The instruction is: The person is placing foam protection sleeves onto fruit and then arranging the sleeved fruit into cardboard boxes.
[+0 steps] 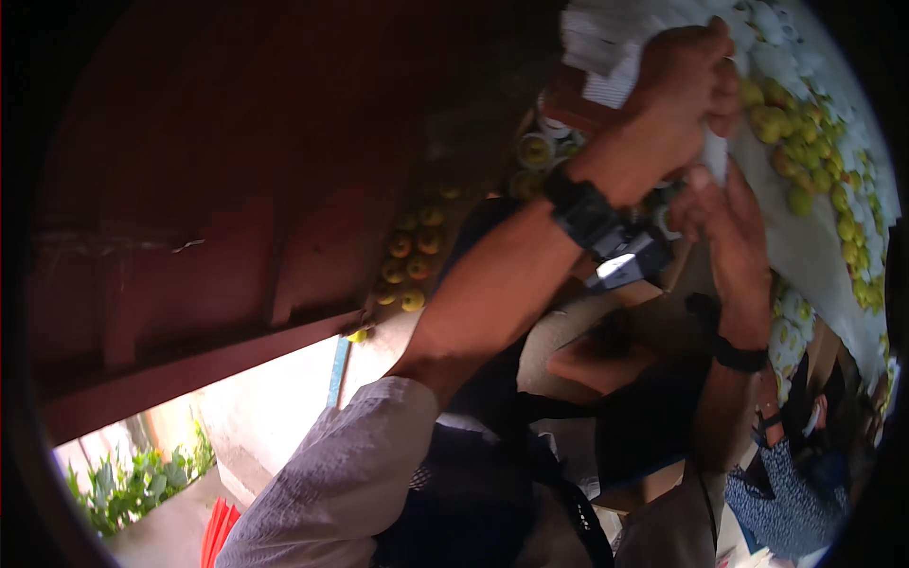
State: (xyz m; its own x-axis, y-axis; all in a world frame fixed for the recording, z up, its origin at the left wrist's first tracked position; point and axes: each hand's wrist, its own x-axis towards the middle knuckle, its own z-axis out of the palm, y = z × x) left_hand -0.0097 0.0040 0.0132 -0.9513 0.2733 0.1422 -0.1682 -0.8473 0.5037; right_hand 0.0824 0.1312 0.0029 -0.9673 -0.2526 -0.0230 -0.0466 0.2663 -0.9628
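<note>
A narrow white foam sleeve point(716, 156) stretches between my hands in the upper right. My left hand point(684, 80) is closed around its upper end, the fingers curled. Just below, my right hand point(724, 222) pinches the lower end between thumb and fingers; motion blurs both a little. Beside my left hand lies a pile of white ribbed foam sleeves point(606, 52). Under my forearm, yellow-green fruits point(535, 150) sit in white foam in a carton, partly hidden by the arm. Each wrist wears a dark strap, and a small boxy device point(630, 263) hangs at the left one.
A heap of yellow-green fruit point(805, 137) rests on a pale sheet point(800, 232) at right, some wrapped in white. More fruits point(415, 251) lie beside a dark red metal panel point(227, 170) at left. Another person's patterned sleeve point(791, 502) shows at lower right.
</note>
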